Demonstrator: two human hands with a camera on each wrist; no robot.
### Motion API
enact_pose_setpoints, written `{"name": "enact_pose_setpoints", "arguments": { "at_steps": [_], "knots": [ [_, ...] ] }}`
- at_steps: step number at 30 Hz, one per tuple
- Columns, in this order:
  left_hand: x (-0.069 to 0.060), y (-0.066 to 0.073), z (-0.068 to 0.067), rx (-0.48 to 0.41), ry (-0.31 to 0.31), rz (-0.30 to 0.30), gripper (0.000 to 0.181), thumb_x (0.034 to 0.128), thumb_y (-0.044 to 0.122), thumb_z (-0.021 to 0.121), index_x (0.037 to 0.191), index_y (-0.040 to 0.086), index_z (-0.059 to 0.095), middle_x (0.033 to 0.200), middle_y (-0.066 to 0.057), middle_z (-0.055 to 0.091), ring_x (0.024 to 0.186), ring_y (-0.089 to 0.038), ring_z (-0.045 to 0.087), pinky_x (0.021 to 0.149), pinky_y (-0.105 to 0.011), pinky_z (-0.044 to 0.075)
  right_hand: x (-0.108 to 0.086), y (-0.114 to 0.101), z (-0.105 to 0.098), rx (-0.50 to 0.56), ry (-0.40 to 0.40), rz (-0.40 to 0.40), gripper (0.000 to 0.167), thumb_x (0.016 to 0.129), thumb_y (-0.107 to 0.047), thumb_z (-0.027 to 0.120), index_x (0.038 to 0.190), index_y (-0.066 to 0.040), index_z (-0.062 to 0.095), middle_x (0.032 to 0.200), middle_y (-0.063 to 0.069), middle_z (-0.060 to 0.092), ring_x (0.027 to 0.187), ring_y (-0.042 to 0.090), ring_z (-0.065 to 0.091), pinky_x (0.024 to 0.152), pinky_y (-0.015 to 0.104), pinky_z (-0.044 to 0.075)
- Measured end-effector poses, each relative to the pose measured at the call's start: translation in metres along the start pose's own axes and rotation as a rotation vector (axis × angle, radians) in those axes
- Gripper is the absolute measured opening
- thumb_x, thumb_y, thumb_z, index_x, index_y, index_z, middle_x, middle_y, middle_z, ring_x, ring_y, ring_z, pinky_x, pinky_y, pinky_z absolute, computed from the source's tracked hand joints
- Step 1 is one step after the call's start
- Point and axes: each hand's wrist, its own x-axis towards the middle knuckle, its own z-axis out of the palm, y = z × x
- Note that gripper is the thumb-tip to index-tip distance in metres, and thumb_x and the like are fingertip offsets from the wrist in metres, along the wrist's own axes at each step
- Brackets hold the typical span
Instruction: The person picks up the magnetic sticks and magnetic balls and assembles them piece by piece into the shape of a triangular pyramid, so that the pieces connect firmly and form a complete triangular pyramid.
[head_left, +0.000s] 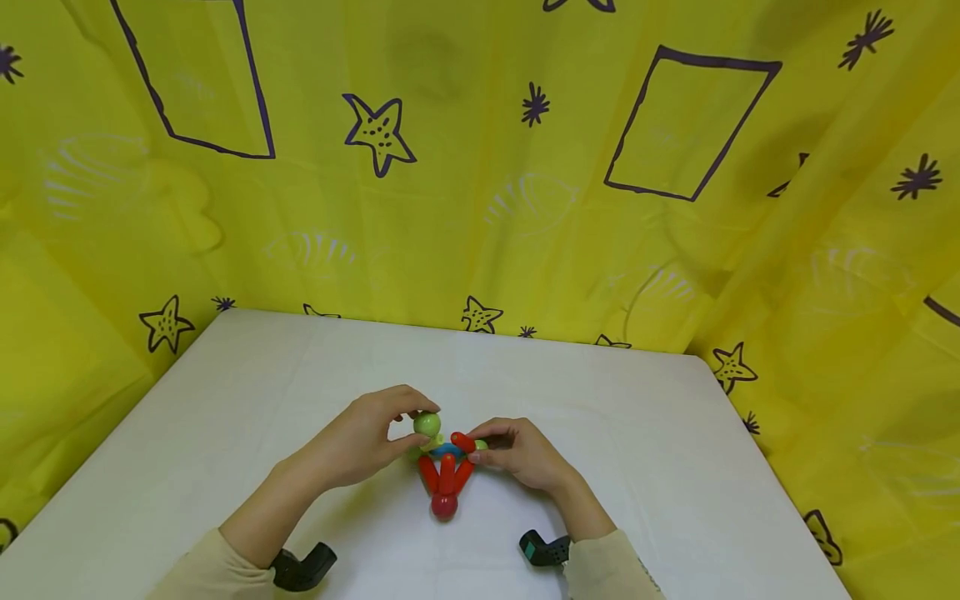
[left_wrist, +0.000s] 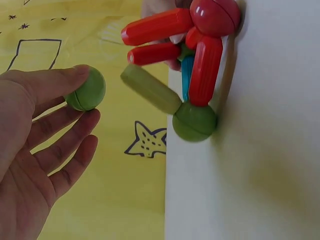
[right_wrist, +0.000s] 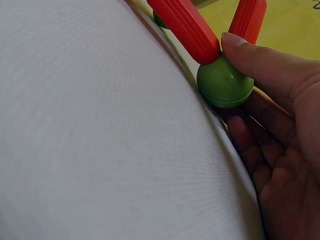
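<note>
In the head view my left hand (head_left: 375,429) pinches a green ball (head_left: 427,424) between thumb and fingers. The left wrist view shows that ball (left_wrist: 89,90) apart from the free end of a yellow-green rod (left_wrist: 152,89), which rises from another green ball (left_wrist: 194,121). These belong to a ball-and-rod frame on the table. A red ball (head_left: 444,506) forms its front corner, with several red rods (head_left: 447,475) leading off it. A blue rod (head_left: 447,451) runs across the back. My right hand (head_left: 521,454) grips the frame's right green ball (right_wrist: 225,82), beside a raised red rod (right_wrist: 248,20).
The pieces stand on a white-covered table (head_left: 637,417). Yellow curtains (head_left: 465,217) with dark drawings hang behind and along both sides. Black devices (head_left: 303,568) sit at both wrists, near the beige sleeves (head_left: 217,571).
</note>
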Motion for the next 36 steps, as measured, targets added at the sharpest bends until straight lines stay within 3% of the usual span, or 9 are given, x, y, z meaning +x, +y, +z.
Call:
{"name": "enact_pose_setpoints", "arguments": {
  "at_steps": [7,15,26,31,36],
  "knots": [
    [0.009,0.006,0.013,-0.003,-0.016,0.033,0.031,0.0919,0.019,0.08,0.122,0.016,0.072,0.113,0.013,0.068,0.102,-0.007,0.064,0.091,-0.034,0.058,0.001,0.001,0.0,-0.019,0.008,-0.037,0.024,0.089,-0.02,0.082,0.113,-0.018,0.079,0.112,0.003,0.077,0.098,0.018,0.063,0.086,0.025,0.051],
    [0.012,0.01,0.019,0.09,-0.049,0.031,0.032,0.091,0.02,0.081,0.122,0.017,0.074,0.113,0.012,0.069,0.104,-0.007,0.066,0.094,-0.032,0.057,0.001,0.0,0.0,-0.022,0.008,-0.038,0.025,0.089,-0.022,0.083,0.113,-0.019,0.079,0.112,0.001,0.077,0.099,0.016,0.063,0.088,0.026,0.05],
    [0.011,0.009,0.023,0.037,-0.08,0.002,0.035,0.0941,0.025,0.078,0.128,0.018,0.073,0.117,0.013,0.067,0.104,-0.004,0.064,0.095,-0.031,0.056,0.0,0.0,0.0,0.015,-0.011,-0.06,0.026,0.088,-0.016,0.083,0.114,-0.014,0.079,0.117,0.007,0.076,0.104,0.018,0.064,0.092,0.027,0.05],
    [0.008,0.005,0.025,0.003,-0.116,0.005,0.046,0.0906,0.03,0.082,0.133,0.018,0.068,0.121,0.013,0.066,0.109,-0.005,0.061,0.098,-0.035,0.055,-0.001,-0.002,-0.001,0.016,-0.009,-0.069,0.027,0.088,-0.015,0.083,0.114,-0.014,0.078,0.117,0.006,0.076,0.107,0.021,0.064,0.094,0.028,0.05],
    [0.007,0.003,0.03,-0.002,-0.096,0.014,0.05,0.0875,0.028,0.085,0.133,0.017,0.067,0.121,0.011,0.067,0.111,-0.007,0.062,0.1,-0.037,0.055,-0.002,-0.001,-0.001,0.014,-0.008,-0.072,0.027,0.087,-0.014,0.083,0.114,-0.013,0.078,0.117,0.007,0.076,0.107,0.021,0.064,0.094,0.028,0.05]
  ]
}}
